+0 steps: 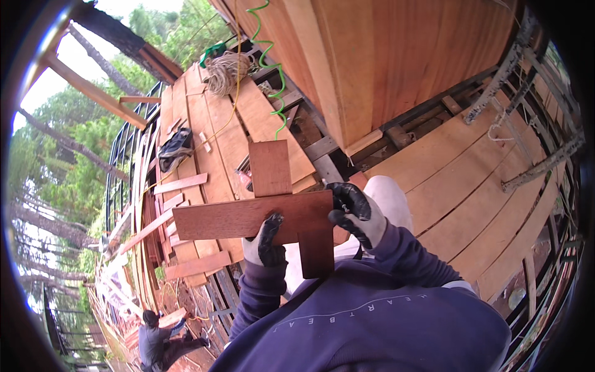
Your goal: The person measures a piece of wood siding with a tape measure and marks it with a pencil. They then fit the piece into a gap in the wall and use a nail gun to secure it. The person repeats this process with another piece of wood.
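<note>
A long reddish-brown wooden board (223, 218) lies crosswise in front of me. A short upright board (271, 168) shows beyond its far edge, and a darker short board (317, 255) sticks out on the near side. Whether these pieces are joined cannot be seen. My left hand (266, 243), in a black-and-white work glove, grips the long board's near edge, thumb on top and fingers partly hidden beneath. At the board's right end, my gloved right hand (359, 214) has its fingers curled in a pinch around something small and thin, too small to name.
A large wooden panelled structure (403, 68) rises ahead, with gaps between beams along its base. On the plank deck (217, 124) lie a rope coil (227, 73), a dark bag-like bundle (175, 149), a red tool (244, 176) and loose boards (197, 265). A green coiled hose (273, 68) hangs ahead. Another person (162, 341) works lower left.
</note>
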{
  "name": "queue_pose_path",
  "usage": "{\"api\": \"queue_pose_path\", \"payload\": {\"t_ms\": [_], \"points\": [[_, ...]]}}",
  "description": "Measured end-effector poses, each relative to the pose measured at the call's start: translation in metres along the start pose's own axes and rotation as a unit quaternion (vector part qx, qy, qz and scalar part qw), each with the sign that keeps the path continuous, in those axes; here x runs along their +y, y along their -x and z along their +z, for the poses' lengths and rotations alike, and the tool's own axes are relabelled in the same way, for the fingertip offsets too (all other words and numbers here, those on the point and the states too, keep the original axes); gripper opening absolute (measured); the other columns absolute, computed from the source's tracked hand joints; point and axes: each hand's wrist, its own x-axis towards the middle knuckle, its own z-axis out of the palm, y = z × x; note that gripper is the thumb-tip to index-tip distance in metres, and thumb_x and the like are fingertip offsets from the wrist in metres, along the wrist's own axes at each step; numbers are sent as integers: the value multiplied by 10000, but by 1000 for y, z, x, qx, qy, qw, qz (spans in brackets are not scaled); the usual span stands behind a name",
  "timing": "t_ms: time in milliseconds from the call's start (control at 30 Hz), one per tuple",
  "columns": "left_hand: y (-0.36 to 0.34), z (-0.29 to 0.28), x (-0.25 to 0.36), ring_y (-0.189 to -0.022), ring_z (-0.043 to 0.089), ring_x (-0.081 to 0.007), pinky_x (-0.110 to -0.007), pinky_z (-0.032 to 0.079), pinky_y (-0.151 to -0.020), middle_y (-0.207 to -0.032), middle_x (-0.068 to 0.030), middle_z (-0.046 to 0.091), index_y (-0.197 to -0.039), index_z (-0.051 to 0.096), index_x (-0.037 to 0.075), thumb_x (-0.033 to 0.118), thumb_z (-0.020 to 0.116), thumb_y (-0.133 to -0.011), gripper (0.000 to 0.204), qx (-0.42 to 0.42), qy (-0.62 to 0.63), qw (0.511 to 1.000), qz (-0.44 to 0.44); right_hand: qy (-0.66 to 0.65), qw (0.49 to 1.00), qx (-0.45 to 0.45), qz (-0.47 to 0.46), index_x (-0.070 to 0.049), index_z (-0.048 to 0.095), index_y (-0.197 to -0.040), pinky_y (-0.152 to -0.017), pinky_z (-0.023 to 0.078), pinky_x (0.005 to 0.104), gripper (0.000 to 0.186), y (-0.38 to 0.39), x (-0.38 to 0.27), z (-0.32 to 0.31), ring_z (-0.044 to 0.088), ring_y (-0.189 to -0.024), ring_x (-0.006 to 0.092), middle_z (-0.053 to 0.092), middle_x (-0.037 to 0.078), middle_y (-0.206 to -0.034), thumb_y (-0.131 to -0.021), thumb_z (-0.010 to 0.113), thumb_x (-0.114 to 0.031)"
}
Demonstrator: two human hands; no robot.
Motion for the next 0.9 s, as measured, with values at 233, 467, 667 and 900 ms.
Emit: {"api": "queue_pose_path", "payload": {"t_ms": [233, 467, 667, 900], "points": [[-18, 18, 20, -691, 533, -69, -223, 417, -593, -848, -12, 614, -965, 636, 43, 0, 658, -816, 157, -120, 178, 912, -351, -104, 994, 11, -23, -20, 481, -1261, -827, 521, 278, 365, 7, 24, -45, 638, -997, 161, 618, 77, -1091, -915, 596, -27], [-18, 34, -6, -998, 624, -155, -262, 494, -813, -1112, -74, 632, -1318, 476, 9, 23, 587, -815, 515, -182, 277, 886, -324, -182, 944, 243, -131, 5, 509, -1234, -886, 486, 302, 356, 42, 15, -115, 573, -1078, 207, 575, 124, -1157, -911, 587, -124], [-6, 23, -47, -963, 565, -89, -231, 443, -872, -1058, -18, 617, -1247, 526, -2, 50, 681, -830, 448, -171, 210, 906, -324, -189, 867, 427, -177, -28, 559, -1187, -923, 486, 366, 337, 143, 21, -275, 591, -1077, 246, 611, 111, -1173, -873, 636, -122], [-3, 25, -54, -961, 589, -109, -251, 457, -837, -1032, -28, 637, -1121, 581, 28, 73, 683, -844, 298, -193, 215, 895, -341, -35, 775, 627, -70, -39, 624, -963, -624, 569, 397, 152, 180, 145, -386, 620, -737, 245, 621, 97, -889, -839, 672, -113]]}}
